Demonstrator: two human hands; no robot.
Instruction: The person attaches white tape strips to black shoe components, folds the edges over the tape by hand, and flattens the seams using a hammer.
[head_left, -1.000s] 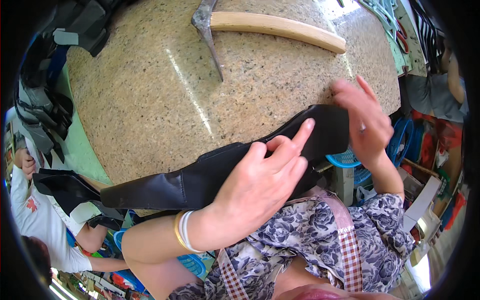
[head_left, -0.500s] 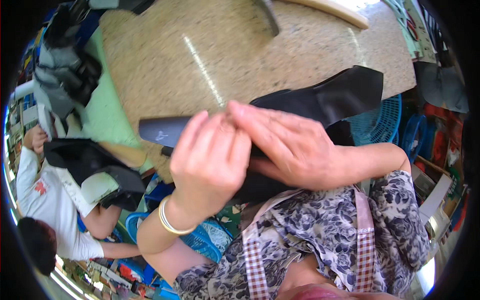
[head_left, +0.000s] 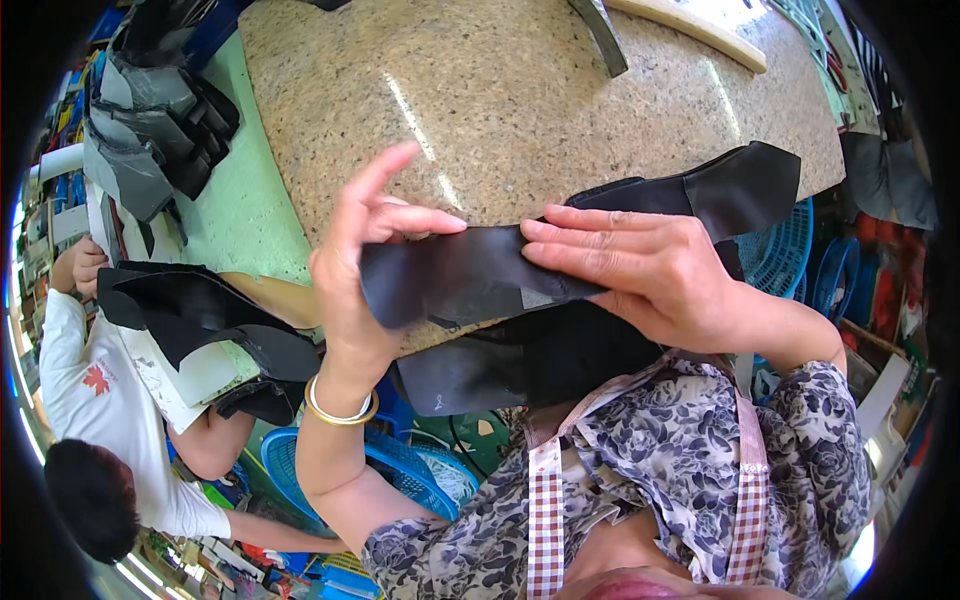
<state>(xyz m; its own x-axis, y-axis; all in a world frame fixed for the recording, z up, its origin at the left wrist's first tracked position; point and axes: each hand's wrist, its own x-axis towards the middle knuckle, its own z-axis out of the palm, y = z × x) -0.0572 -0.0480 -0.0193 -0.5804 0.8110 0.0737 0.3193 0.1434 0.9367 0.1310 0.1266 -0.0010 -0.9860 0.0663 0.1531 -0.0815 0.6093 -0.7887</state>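
Observation:
A black leather-like piece (head_left: 440, 278) with a curved left end lies across in front of me, over the table's near edge. My right hand (head_left: 640, 255) presses on its right part, fingers stretched and held together, the thumb hidden beneath. At the piece's left end my left hand (head_left: 350, 255) has two fingers apart, one raised and one along the top edge; its other fingers are hidden. Below lies a second black piece (head_left: 470, 375) with a small light mark. Beyond my right hand a longer black piece (head_left: 740, 190) reaches right.
The speckled stone tabletop (head_left: 480, 110) carries a curved metal strip (head_left: 603, 40) and a wooden bar (head_left: 690, 30) at the far side. Dark pieces (head_left: 160, 110) are stacked on the left. A co-worker (head_left: 120, 400) sits there. Blue baskets (head_left: 770, 250) stand below.
My hands, close together before, have parted, with the left one now at the piece's left end. The left hand's fingers have spread. More of the black piece shows, lying at another angle.

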